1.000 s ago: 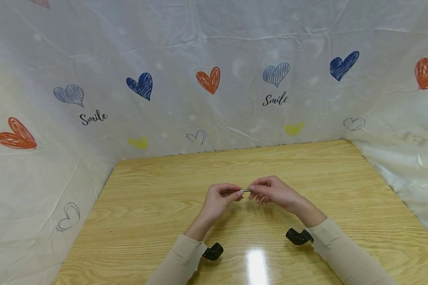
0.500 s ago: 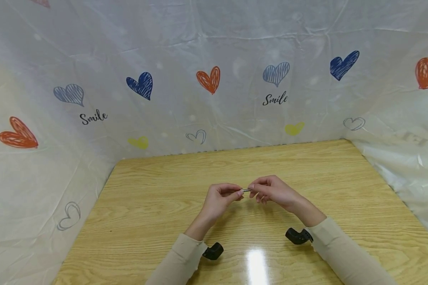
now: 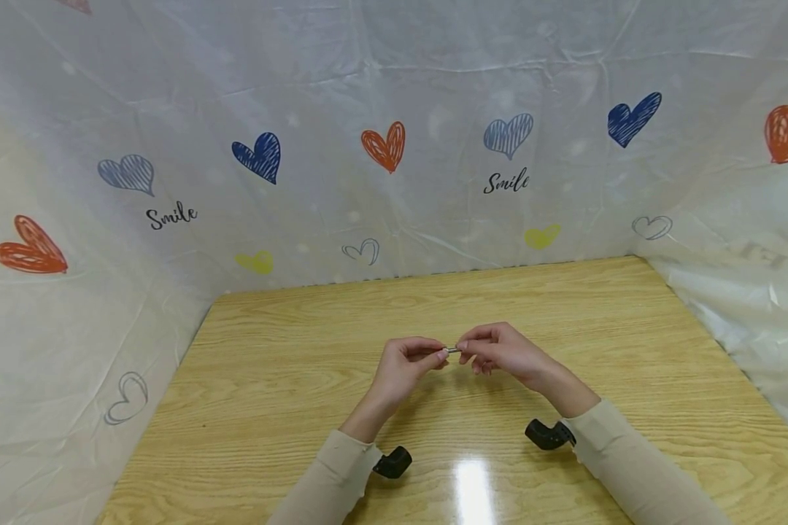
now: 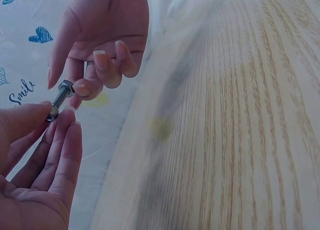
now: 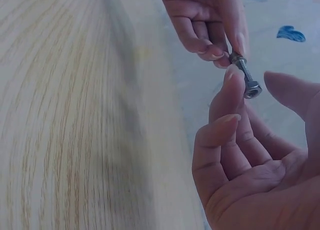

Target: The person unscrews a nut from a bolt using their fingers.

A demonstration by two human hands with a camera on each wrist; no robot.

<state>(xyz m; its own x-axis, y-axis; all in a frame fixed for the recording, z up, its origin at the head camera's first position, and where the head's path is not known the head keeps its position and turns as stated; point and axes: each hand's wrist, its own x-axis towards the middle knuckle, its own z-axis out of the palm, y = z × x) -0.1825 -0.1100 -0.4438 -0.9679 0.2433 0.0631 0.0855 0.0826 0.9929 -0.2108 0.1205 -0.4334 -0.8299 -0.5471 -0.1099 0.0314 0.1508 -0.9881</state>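
Observation:
A small metal bolt (image 3: 452,350) is held above the table, between both hands. My left hand (image 3: 400,368) pinches one end between thumb and fingers, partly hiding a collar-like metal piece there. At the other end sits a hexagonal metal piece (image 5: 253,91), with bare thread (image 4: 61,96) between the two; whether this piece is a nut or the bolt's head, I cannot tell. My right hand (image 3: 508,357) is at the hexagonal end. Its index finger (image 5: 231,87) touches or lies close beside the bolt, while the thumb (image 5: 287,92) stands apart from it. The other right fingers are loosely bent.
The wood-grain table (image 3: 269,394) spreads below both hands. A pale sheet (image 3: 315,211) printed with hearts and "Smile" stands behind the table and along its sides. Black curved pieces (image 3: 392,463) stick out from both sleeve cuffs, just above the table.
My right thumb and fingertips shift slightly at the bolt's end. The left hand keeps its pinch, and both arms stay nearly in place.

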